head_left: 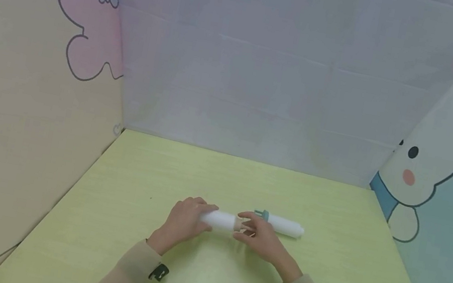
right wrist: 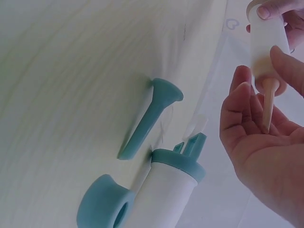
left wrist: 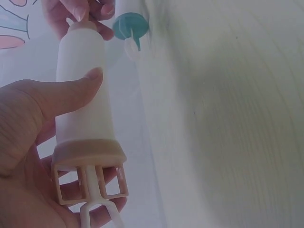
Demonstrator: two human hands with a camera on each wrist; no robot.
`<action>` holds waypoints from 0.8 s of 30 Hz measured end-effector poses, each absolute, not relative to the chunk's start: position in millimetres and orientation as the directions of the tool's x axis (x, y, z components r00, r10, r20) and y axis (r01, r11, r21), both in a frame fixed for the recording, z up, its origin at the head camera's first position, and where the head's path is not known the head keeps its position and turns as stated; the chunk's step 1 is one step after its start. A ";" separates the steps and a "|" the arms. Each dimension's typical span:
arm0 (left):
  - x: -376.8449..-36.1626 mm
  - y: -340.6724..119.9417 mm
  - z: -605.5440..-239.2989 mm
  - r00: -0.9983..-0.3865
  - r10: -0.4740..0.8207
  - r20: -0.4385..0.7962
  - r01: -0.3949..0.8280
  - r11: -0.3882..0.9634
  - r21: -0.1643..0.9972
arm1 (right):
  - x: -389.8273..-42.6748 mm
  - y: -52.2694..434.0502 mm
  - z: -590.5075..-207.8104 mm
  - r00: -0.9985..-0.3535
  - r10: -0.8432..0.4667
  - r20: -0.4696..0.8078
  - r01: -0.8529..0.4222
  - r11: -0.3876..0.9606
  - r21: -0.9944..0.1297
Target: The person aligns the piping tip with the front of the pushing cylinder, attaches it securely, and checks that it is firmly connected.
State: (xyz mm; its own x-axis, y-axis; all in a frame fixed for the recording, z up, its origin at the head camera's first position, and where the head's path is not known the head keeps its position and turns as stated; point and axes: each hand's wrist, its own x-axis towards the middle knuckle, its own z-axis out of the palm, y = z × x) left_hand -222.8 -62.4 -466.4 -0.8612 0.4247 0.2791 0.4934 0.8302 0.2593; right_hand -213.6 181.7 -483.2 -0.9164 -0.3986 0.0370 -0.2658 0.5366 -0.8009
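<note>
Above the green table (head_left: 112,222), the left hand (head_left: 184,221) curls its fingers round the white syringe tube (left wrist: 83,90) to steady it; the right hand (head_left: 258,238) pinches its beige nozzle (right wrist: 269,105); a second, teal-capped tube (head_left: 284,224) lies just behind.

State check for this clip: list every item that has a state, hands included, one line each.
Beige syringe: lifted, held at both ends, nozzle fitted.
Left hand: grips the beige syringe's barrel, thumb across it.
Right hand: fingers pinch the beige nozzle.
Teal syringe: lying on the table, unheld, cap on.
Teal nozzle: loose on the table, detached.
Teal ring piece: loose beside the teal syringe.
</note>
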 end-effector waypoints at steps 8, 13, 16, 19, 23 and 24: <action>-225.2 -64.0 -467.5 -0.861 0.419 0.287 0.493 0.828 0.269 | -212.9 181.0 -483.2 -0.932 -0.356 0.069 -0.258 0.518 -0.816; -226.1 -64.2 -467.6 -0.862 0.420 0.285 0.492 0.829 0.265 | -214.4 179.7 -486.6 -0.928 -0.353 0.118 -0.292 0.492 -0.820; -225.9 -63.6 -466.9 -0.860 0.423 0.286 0.495 0.828 0.263 | -215.5 179.2 -489.2 -0.926 -0.350 0.139 -0.306 0.485 -0.819; -225.4 -63.0 -466.1 -0.857 0.426 0.289 0.499 0.827 0.260 | -216.3 179.1 -491.0 -0.928 -0.343 0.148 -0.312 0.496 -0.811; -224.9 -62.4 -465.6 -0.856 0.427 0.291 0.500 0.827 0.258 | -216.6 178.8 -491.0 -0.930 -0.342 0.133 -0.304 0.515 -0.802; -224.9 -62.3 -465.6 -0.856 0.427 0.291 0.500 0.827 0.258 | -216.5 178.8 -490.8 -0.931 -0.344 0.123 -0.298 0.521 -0.800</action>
